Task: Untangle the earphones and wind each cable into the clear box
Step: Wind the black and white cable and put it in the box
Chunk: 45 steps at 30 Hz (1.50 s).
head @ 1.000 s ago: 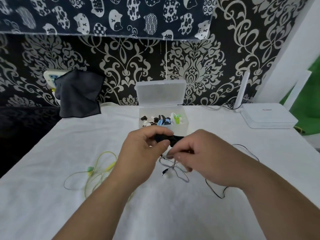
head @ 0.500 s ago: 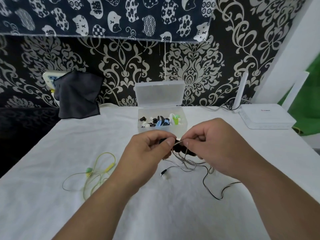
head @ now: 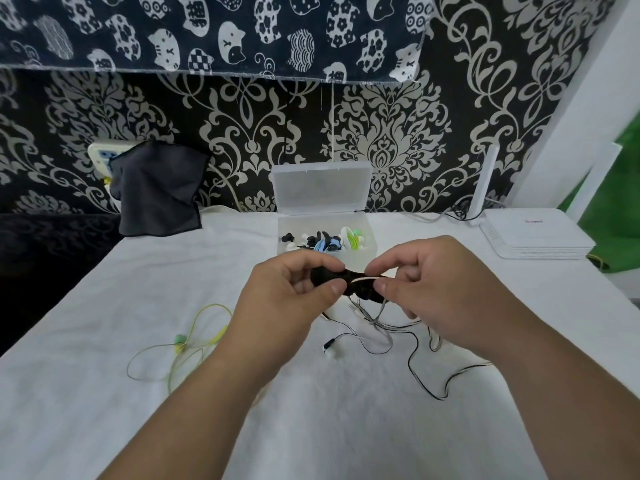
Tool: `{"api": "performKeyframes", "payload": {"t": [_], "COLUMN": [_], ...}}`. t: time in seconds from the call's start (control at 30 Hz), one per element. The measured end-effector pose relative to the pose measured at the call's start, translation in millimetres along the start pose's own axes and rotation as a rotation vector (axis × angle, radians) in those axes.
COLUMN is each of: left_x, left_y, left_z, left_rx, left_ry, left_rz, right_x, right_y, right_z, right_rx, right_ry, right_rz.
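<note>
White-clothed table (head: 138, 278), patterned wall behind. Left hand (head: 294, 296) pinched small black wound cable bundle (head: 362, 291); right hand (head: 436, 289) pinched its loose thin cable (head: 363, 279), just before open clear plastic box (head: 371, 237). Best kept taut, turns snug, tail tucked.

**Materials and finishes on the desk**

The desk (head: 104, 393) is covered with a white, matt cloth, faintly ribbed. The clear box (head: 320, 192) at upper centre is made of frosted, translucent plastic with smooth faces. The wound bundle (head: 329, 277) at centre is seen as matt black. The thin cable (head: 440, 397) at lower right is smoothly sheathed, and the yellow-green earphones (head: 180, 342) at left look rubbery. A dark matt cloth (head: 159, 195) is hung at upper left. The router (head: 533, 233) at right is cased in smooth white plastic.
</note>
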<state>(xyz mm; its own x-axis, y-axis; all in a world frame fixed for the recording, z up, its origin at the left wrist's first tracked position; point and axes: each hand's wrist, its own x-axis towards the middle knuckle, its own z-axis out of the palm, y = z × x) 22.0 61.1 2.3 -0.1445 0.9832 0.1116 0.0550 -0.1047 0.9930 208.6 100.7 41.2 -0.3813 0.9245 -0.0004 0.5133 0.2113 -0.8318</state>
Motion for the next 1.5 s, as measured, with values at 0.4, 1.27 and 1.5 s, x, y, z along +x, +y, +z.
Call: {"api": "performKeyframes", "payload": {"t": [0.4, 1.27, 1.5], "left_x": [-3, -9, -10], "left_y": [2, 5, 6], "left_z": [5, 8, 1], "left_rx": [0.065, 0.039, -0.117], "left_ry": [-0.105, -0.27, -0.407], "left_rz": [-0.03, -0.063, -0.156], "right_x": [-3, 4, 12], "right_y": [-9, 5, 18], "right_z": [2, -7, -27], "right_rx": [0.147, 0.517, 0.681], "right_ry": [-0.045, 0.156, 0.397], "right_rz": [0.037, 0.13, 0.212]}}
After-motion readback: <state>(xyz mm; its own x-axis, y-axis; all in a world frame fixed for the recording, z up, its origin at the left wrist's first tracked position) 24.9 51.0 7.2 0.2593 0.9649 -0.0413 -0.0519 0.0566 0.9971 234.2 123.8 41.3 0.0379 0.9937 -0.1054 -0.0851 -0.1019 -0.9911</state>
